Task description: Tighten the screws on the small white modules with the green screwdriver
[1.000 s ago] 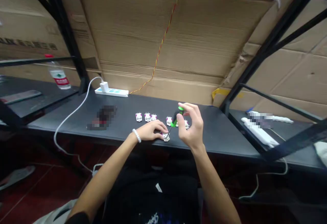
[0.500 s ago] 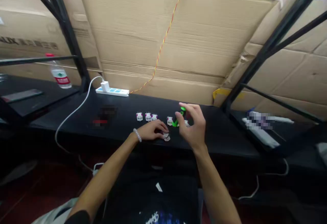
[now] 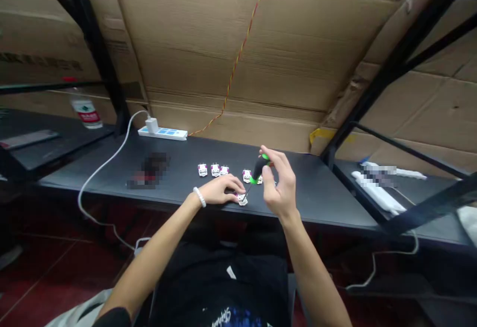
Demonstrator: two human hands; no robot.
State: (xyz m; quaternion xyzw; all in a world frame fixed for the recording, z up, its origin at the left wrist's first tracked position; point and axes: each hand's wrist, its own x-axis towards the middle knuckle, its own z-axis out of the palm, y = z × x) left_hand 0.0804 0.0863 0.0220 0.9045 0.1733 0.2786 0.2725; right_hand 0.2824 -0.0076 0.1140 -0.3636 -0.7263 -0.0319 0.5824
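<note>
My right hand [image 3: 279, 180] grips a black and green screwdriver [image 3: 259, 168] by its handle, shaft slanting down to the left. The shaft's end meets a small white part [image 3: 242, 200] near the table's front edge. My left hand [image 3: 222, 189], a pale beaded bracelet at its wrist, pinches that part from the left side. Behind the hands stand similar white parts with purple sides: one at the left [image 3: 202, 169], two close together beside it [image 3: 215, 169], and another [image 3: 246, 175] just left of the screwdriver. More of them are partly hidden behind my right hand.
A white power strip [image 3: 164, 133] with a plugged-in charger lies at the back left, its white cable [image 3: 108, 163] looping over the front edge. A blurred dark and red object [image 3: 149, 170] lies at left. Black metal posts [image 3: 372, 86] flank the table; a water bottle [image 3: 87, 111] stands beyond the left one.
The screwdriver has tipped more upright in my right hand, with its shaft now showing down to the white part. My left hand has stayed on the part. The picture's brightness has shifted.
</note>
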